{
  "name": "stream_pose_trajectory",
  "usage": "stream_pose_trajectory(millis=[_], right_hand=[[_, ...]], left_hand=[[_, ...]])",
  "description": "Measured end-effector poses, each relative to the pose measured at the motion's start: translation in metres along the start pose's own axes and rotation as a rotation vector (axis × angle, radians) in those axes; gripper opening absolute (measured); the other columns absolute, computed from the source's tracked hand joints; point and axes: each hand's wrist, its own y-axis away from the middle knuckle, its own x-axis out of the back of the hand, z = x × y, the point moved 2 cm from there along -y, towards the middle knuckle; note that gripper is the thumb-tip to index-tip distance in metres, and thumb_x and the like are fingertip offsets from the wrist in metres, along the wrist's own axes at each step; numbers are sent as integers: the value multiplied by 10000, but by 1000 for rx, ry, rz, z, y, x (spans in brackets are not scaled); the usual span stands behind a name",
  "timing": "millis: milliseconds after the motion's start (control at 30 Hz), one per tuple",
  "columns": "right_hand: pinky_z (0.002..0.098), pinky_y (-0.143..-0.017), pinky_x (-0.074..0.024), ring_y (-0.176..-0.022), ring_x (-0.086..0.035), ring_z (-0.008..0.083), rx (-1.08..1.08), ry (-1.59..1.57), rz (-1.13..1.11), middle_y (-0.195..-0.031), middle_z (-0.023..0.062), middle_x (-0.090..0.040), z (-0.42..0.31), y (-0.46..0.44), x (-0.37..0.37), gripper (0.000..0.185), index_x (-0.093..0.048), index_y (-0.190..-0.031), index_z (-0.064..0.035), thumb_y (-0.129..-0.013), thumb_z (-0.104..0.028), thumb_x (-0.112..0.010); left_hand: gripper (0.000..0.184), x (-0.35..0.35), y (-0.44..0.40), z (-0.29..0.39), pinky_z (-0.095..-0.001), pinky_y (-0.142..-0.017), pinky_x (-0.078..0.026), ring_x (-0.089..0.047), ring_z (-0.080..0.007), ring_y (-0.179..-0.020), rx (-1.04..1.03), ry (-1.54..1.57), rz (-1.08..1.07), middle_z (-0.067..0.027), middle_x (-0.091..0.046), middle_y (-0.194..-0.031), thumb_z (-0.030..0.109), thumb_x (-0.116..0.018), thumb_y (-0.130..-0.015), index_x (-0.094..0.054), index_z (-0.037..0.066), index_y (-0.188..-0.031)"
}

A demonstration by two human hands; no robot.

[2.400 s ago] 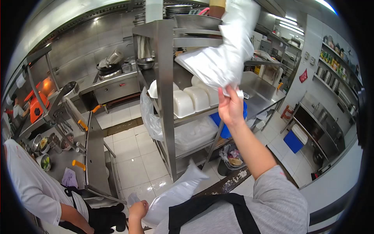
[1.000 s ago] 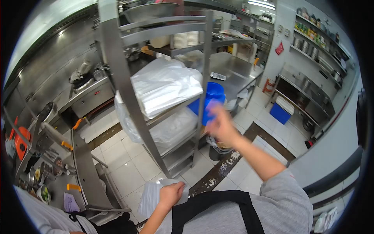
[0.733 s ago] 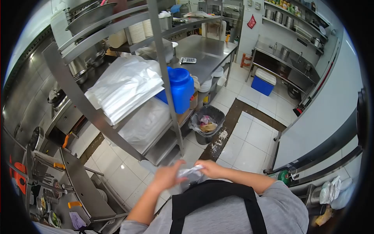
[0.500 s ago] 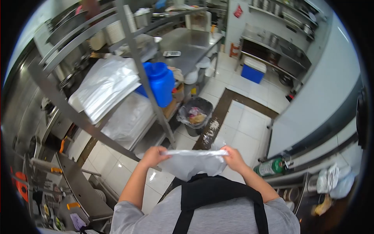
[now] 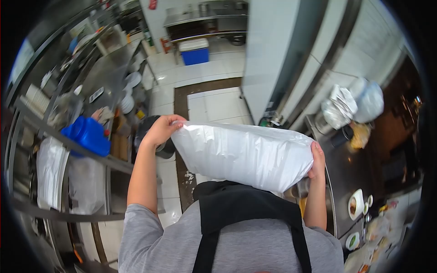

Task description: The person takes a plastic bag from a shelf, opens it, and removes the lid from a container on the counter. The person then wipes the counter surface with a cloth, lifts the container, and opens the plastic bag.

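Note:
A white plastic bag [image 5: 246, 154] is stretched wide in front of my chest, its surface creased and shiny. My left hand [image 5: 163, 129] pinches the bag's upper left corner between thumb and fingers. At the opposite end, my right hand [image 5: 317, 160] grips the right edge, with some of its fingers hidden behind the plastic. The bag hangs between both hands and blocks part of the floor and my apron [image 5: 250, 207] from sight.
On the left, a metal rack [image 5: 68, 214] holds stacked plastic bags [image 5: 51, 173] and a blue jug [image 5: 87, 135]. A dark bin [image 5: 166, 149] stands behind my left hand. To the right is a dark counter [image 5: 341, 182] with a white dish [image 5: 356, 204]. A blue cooler [image 5: 195, 55] sits far ahead.
My view has turned to the right, bringing the counter closer. The bag now shows a larger, fuller face, and my hands are farther apart, still holding it.

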Motion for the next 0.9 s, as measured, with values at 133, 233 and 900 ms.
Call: stream_pose_trajectory(millis=[133, 233, 900], right_hand=[[247, -698, -474, -772, -590, 89, 63, 145, 213, -894, 25, -627, -17, 21, 96, 233, -596, -991, -45, -933, -257, -520], [291, -721, -465, -847, -604, 174, 74, 692, 326, -950, 64, -624, -25, 34, 151, 217, -626, -962, -53, -882, -251, -589], [308, -577, -414, -615, -531, 187, 510, 765, 431, -725, 42, -604, -45, 71, 24, 131, -617, -814, -37, -824, -164, -646]], left_hand=[[129, -69, -62, 48, -227, -663, -434, -528, -65, -695, -58, 308, -191, 25, -617, -756, 128, -646, -839, -654, 21, -911], [113, -120, -88, 85, -198, -625, -405, -497, -35, -660, -84, 432, -269, 41, -602, -729, 148, -682, -818, -655, 42, -845], [76, -285, -46, 213, -216, -561, -385, -458, -42, -645, -457, 94, -812, 16, -565, -675, 49, -661, -803, -627, -17, -785]])
